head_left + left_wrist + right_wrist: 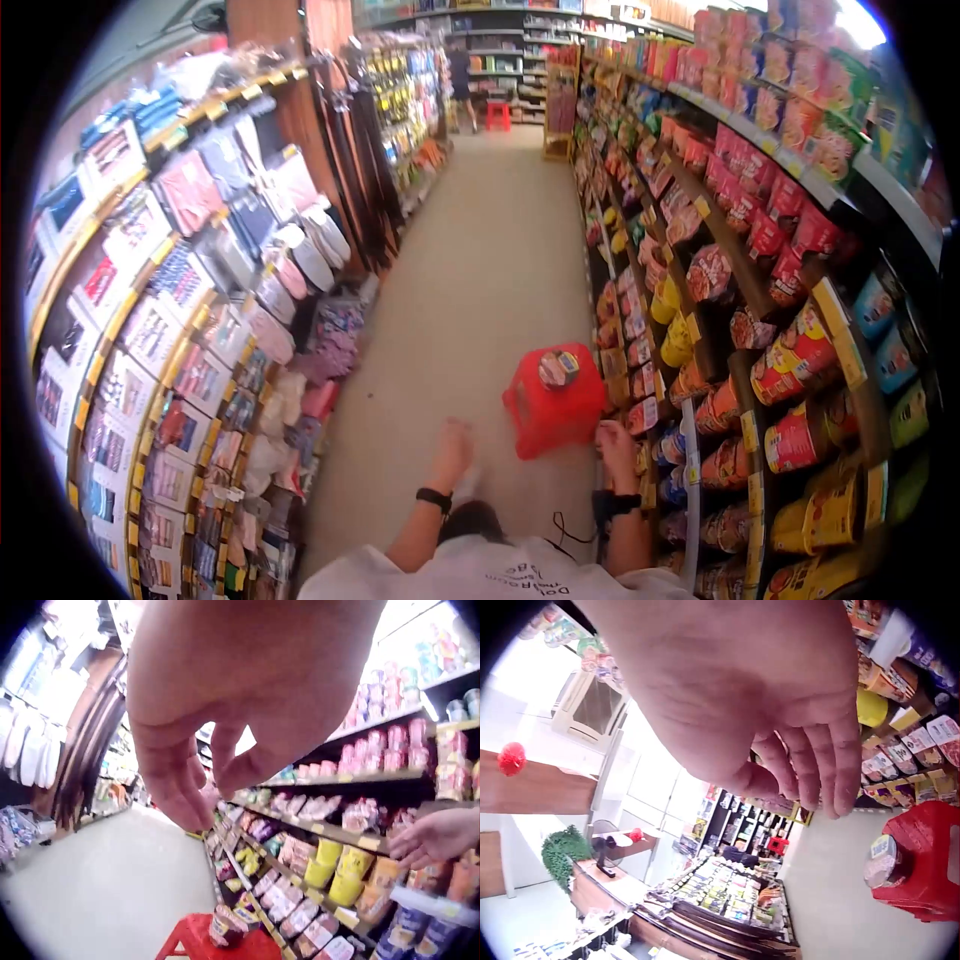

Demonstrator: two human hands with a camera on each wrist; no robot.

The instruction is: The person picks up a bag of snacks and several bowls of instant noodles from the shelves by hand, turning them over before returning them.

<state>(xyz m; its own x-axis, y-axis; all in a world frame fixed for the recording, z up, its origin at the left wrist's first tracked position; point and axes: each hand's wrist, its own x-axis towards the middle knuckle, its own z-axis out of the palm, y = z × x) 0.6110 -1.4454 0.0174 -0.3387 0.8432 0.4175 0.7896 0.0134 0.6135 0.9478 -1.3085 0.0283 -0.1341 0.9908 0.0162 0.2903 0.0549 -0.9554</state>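
Observation:
A red plastic stool [545,425] stands on the floor in front of me, by the right-hand shelves. On its top lies a small printed food package [558,369], which also shows in the left wrist view as a pinkish-brown pack [227,927]. My left hand [453,452] hangs to the left of the stool; its fingers bend loosely around nothing. At the stool's right side is my right hand [615,447], near the shelf front. In the right wrist view the fingers of that hand [780,712] reach out nearly straight, with nothing held.
Shelves of cup noodles and packets [790,360] line the right side. Packaged textiles [190,340] fill the left racks, with dark belts [365,190] beyond. The aisle floor [490,230] runs to another red stool [497,115] and a person [461,80] at the far end.

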